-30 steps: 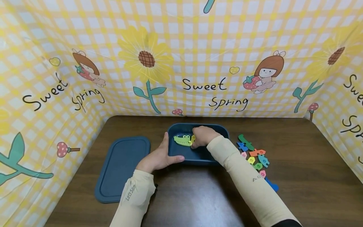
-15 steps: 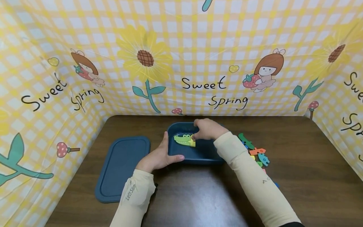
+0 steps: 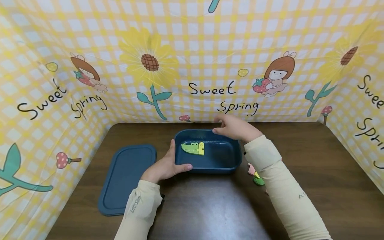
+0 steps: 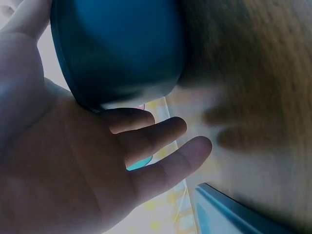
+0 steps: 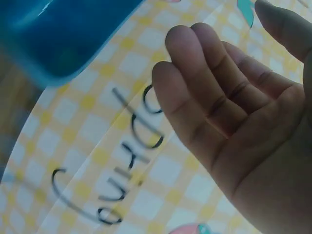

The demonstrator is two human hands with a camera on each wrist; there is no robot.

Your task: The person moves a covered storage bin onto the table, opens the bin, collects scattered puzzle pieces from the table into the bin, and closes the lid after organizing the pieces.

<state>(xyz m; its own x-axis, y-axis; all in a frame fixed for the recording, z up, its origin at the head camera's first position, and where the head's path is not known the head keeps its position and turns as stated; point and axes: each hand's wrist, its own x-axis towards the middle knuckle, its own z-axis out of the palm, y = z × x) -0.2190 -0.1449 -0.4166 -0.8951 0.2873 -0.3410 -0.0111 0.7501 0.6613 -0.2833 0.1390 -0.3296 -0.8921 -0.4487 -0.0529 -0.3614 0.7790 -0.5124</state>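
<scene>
A dark blue box [image 3: 223, 153] stands uncovered at the back of the table. Inside, toward its left end, lie a green crocodile-head piece [image 3: 189, 148] and a yellow block-shaped piece [image 3: 202, 150], side by side. My left hand [image 3: 162, 168] rests against the box's left side, thumb along the front rim. Its other fingers stretch out nearly straight past the box wall [image 4: 122, 48] in the left wrist view. My right hand [image 3: 238, 128] hovers over the back right rim. The right wrist view shows that hand [image 5: 243, 112] with loosely bent fingers and nothing in it.
The matching blue lid [image 3: 127, 181] lies flat on the table, left of the box. Right of the box, a pink piece [image 3: 251, 169] and a green piece [image 3: 258, 180] show beside the right sleeve, which covers other pieces. A patterned cloth [image 3: 204, 50] stands behind the table.
My right hand has let go of the yellow piece beside the crocodile head, then risen up and right out of the box. The left hand has stayed at the box.
</scene>
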